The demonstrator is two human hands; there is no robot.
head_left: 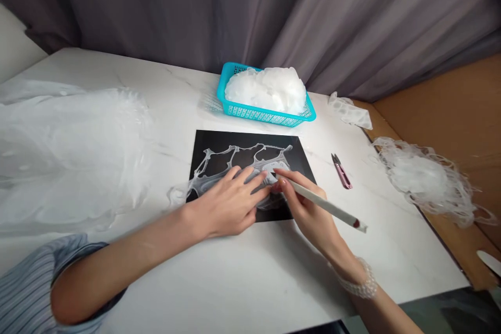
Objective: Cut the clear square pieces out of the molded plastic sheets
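A black sheet (219,141) lies flat on the white table (242,276), and a thin white web of stretched fibre (235,159) is spread over it. My left hand (227,203) rests on the web with its fingers stretched flat, pressing it down. My right hand (309,209) is closed round a long white stick-like tool (332,209) held like a pen. The tool's tip touches the web just beside my left fingertips. A bead bracelet (358,282) sits on my right wrist.
A turquoise basket (258,112) heaped with white fluffy pieces stands behind the sheet. Small pink snips (342,171) lie to the right. A loose white fibre pile (422,177) sits at the table's right edge. Clear plastic (70,151) covers the left. Grey curtain behind.
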